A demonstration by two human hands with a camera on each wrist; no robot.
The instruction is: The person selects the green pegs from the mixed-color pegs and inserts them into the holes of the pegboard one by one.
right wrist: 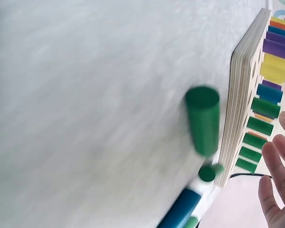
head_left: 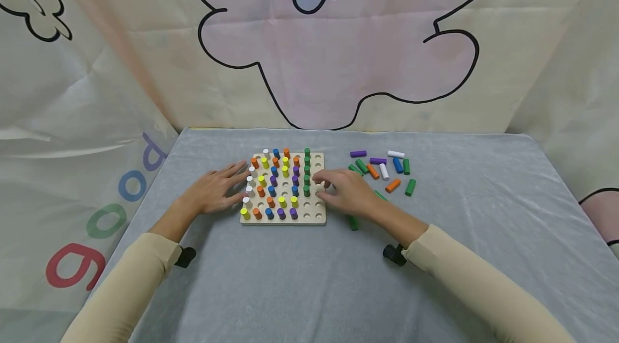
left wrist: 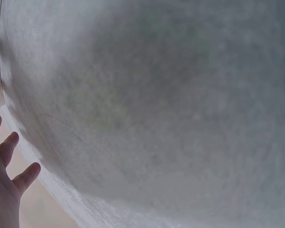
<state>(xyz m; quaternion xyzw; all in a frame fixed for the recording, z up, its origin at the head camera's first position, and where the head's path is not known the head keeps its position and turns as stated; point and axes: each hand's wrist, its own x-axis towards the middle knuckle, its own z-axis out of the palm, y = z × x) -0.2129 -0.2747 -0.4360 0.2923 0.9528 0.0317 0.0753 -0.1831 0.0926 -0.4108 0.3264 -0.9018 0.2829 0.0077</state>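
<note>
A pale wooden pegboard stands on the table, filled with rows of coloured pegs, leaving bare holes on its right side. My left hand lies at the board's left edge, fingers spread and fingertips by the white pegs. In the left wrist view its fingers are straight. My right hand is over the board's right edge, beside a column of upright green pegs. From the right wrist, thumb and fingers stand apart near those green pegs, with no peg showing between them.
Loose pegs lie right of the board: purple, white, orange, blue and green. One green peg lies below my right hand, near the board's front right corner. Grey-blue cloth covers the table.
</note>
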